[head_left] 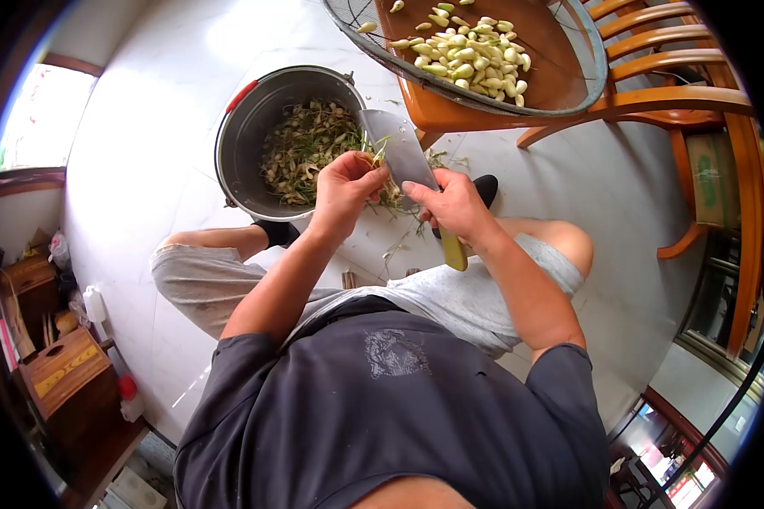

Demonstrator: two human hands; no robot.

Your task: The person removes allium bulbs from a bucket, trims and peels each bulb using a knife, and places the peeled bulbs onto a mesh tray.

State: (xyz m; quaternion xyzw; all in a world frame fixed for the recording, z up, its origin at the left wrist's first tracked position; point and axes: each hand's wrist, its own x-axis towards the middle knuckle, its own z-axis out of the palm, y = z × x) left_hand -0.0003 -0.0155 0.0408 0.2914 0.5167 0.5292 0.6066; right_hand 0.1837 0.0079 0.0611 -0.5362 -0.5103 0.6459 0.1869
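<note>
My left hand [346,188] pinches a small onion-like bulb [390,182] with green shoots and stringy roots; my fingers partly hide it. My right hand [458,206] grips a cleaver [403,148], whose broad blade points up and away and whose yellowish handle shows below my palm. The right thumb lies on the blade's lower part, close to the bulb. Just beyond my left hand stands a dark bucket [226,153] with a red grip on its handle. Untrimmed bulbs and greens [301,157] lie in it.
A wide mesh sieve [598,76] rests on an orange wooden chair [424,109], holding many peeled pale bulbs [475,59]. Trimmings [399,242] litter the tiled floor between my feet. More wooden chairs [738,187] stand at right; a wooden box [66,369] is at lower left.
</note>
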